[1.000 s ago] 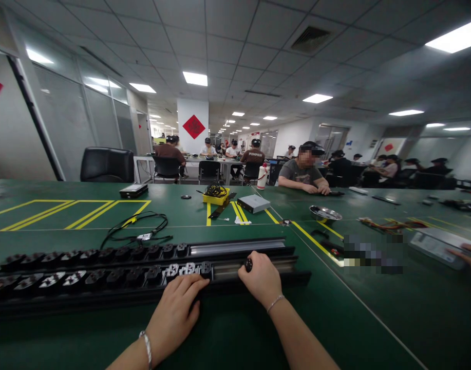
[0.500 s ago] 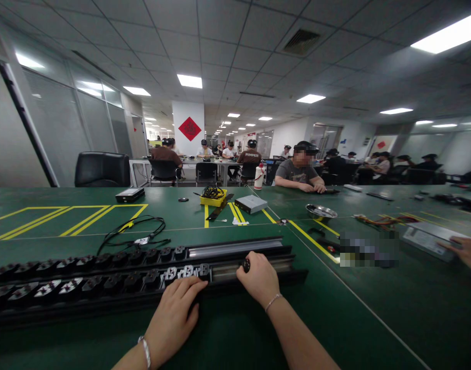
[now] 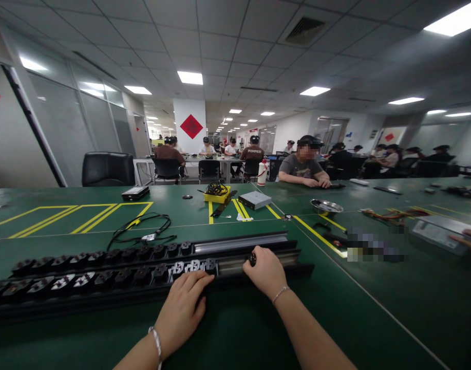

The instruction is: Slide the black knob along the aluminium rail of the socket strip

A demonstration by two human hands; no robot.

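Note:
Two long black rails [image 3: 304, 270] lie side by side across the green table [image 3: 235, 339]. Rows of black socket-like modules [image 3: 133, 277] sit along their channels, some with shiny tops. My left hand [image 3: 185, 306] rests on the near rail beside the last modules of the front row, fingers stretched out and thumb apart. Further right, over the bare part of the channel, my right hand [image 3: 269, 272] is closed on a small round black piece [image 3: 252, 259]. The fingers hide much of that piece, and I cannot tell whether it touches the rail.
Behind the rails lie a black cable [image 3: 143, 231], a yellow box of wires [image 3: 215, 194], a grey metal drive [image 3: 254, 200] and a steel bowl [image 3: 326, 206]. Another person's hand [image 3: 470, 241] touches a metal power supply [image 3: 441, 234] at right. A person [image 3: 306, 167] sits across the table.
The view has turned slightly, so everything appears a little further right. Both hands keep about the same places along the rails, the right one still closed on the round black piece.

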